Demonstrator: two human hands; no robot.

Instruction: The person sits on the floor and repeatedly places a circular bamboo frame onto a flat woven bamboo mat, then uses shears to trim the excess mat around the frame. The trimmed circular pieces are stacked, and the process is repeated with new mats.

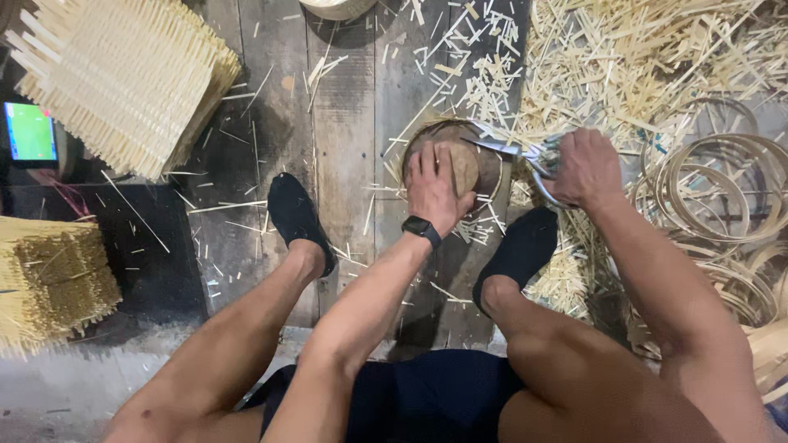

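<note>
My left hand (pixel 435 184) presses flat on a round brown wooden block (pixel 484 168) that stands on the plank floor between my feet. A black watch sits on that wrist. My right hand (pixel 584 166) grips the handles of large metal scissors (pixel 509 149), whose blades point left over the block's top edge. Whether anything lies between the blades is hidden by my left hand.
Stacks of woven bamboo mats lie at the upper left (pixel 123 78) and at the left edge (pixel 49 279). Bamboo offcuts (pixel 640 57) cover the floor at the upper right. Coiled bamboo hoops (pixel 722 193) lie on the right. A lit phone screen (pixel 30 131) sits far left.
</note>
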